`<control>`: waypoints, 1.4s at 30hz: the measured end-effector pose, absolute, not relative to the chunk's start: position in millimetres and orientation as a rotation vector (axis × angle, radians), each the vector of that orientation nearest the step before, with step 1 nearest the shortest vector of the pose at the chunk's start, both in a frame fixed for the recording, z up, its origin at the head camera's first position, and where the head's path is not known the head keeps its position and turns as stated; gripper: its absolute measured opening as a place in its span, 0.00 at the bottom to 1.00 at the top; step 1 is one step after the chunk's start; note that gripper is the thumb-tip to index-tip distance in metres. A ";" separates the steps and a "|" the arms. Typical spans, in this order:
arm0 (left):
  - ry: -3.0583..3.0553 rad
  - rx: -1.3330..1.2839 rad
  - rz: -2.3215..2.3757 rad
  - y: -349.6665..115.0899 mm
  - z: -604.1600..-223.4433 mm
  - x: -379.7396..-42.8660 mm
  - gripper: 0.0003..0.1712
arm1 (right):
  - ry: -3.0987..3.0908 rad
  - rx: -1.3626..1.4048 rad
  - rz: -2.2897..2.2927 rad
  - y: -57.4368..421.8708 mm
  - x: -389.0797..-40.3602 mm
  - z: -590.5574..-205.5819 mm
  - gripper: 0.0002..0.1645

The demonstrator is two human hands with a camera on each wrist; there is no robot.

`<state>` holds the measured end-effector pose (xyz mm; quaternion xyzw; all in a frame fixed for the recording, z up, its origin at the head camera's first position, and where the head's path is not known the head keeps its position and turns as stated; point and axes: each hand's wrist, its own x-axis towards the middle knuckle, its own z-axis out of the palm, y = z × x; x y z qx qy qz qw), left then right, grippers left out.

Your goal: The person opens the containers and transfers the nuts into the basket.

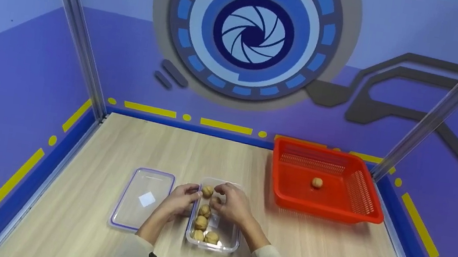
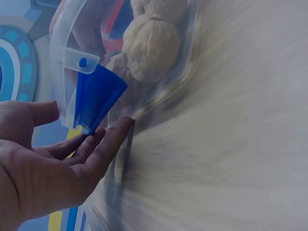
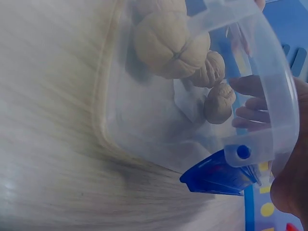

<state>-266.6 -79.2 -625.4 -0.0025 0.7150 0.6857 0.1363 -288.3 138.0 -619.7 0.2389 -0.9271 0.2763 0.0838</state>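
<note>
A clear plastic food container (image 1: pixel 232 247) holds several walnuts (image 1: pixel 201 222), most lined along its left side. My left hand (image 1: pixel 177 200) grips the container's left wall, thumb at the rim and fingers outside. In the left wrist view its fingers touch the blue clasp (image 2: pixel 98 94) and the container's lower edge. My right hand (image 1: pixel 233 204) reaches inside over the right rim, its thumb and fingers spread beside the far walnuts. In the right wrist view its fingers lie close to a walnut (image 3: pixel 220 103); the container wall blurs whether they touch.
A clear lid (image 1: pixel 130 204) with a blue-purple edge and a white label lies left of the container. At the back right stands a red plastic basket (image 1: pixel 326 211) with one walnut (image 1: pixel 317 183) in it. Patterned panels and metal posts border the wooden table (image 1: pixel 82 197).
</note>
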 end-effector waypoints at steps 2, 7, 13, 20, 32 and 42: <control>2.085 0.005 1.984 -78.8 -624.0 -267.6 0.33 | -2.770 0.720 0.800 137.9 -288.8 -618.3 0.21; 2.114 0.041 1.971 -77.5 -623.2 -268.4 0.31 | -2.795 0.717 0.721 137.6 -286.8 -619.7 0.21; 2.071 0.028 1.979 -80.6 -626.5 -261.9 0.31 | -2.831 0.750 0.635 134.6 -281.9 -624.6 0.19; 2.042 0.011 1.979 -82.1 -628.6 -260.4 0.32 | -2.807 0.763 0.539 132.9 -280.9 -625.1 0.14; 2.055 0.031 1.988 -81.2 -626.2 -264.7 0.32 | -2.766 0.767 0.528 132.8 -285.4 -623.6 0.07; 2.054 0.074 1.968 -81.9 -624.5 -273.6 0.33 | -2.735 0.769 0.657 135.2 -289.6 -621.5 0.08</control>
